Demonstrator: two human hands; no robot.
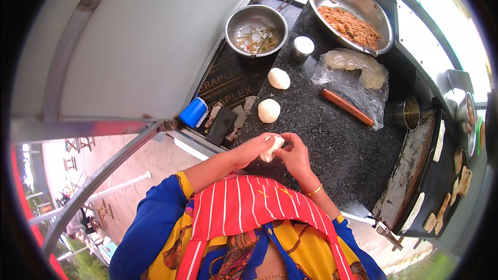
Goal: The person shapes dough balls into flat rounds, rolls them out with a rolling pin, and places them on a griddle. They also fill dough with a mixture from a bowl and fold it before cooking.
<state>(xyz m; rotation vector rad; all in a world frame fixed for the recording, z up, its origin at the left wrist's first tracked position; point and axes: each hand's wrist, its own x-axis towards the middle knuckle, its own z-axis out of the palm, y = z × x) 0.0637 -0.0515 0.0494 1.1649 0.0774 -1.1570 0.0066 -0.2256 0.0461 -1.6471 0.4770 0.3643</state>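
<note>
Between both hands, over the near edge of the dark speckled countertop (332,140), I hold a piece of white dough (271,149). My left hand (250,151) wraps its fingers and thumb around the dough from the left. From the right, my right hand (295,156) pinches its edge, thumb and forefinger together. Just beyond, a round dough ball (268,111) rests on the counter, with a second dough ball (279,79) farther back. A reddish-brown wooden rolling pin (346,107) lies to the right, partly against a clear plastic bag (381,105) with dough (358,65) in it.
A large steel bowl (384,13) of reddish filling stands at the back right; a smaller steel bowl (236,26) is back left. Near them sits a white-lidded shaker (303,46). A blue cup (193,112) lies at left. Flat breads lie on the dark griddle (423,189) at right.
</note>
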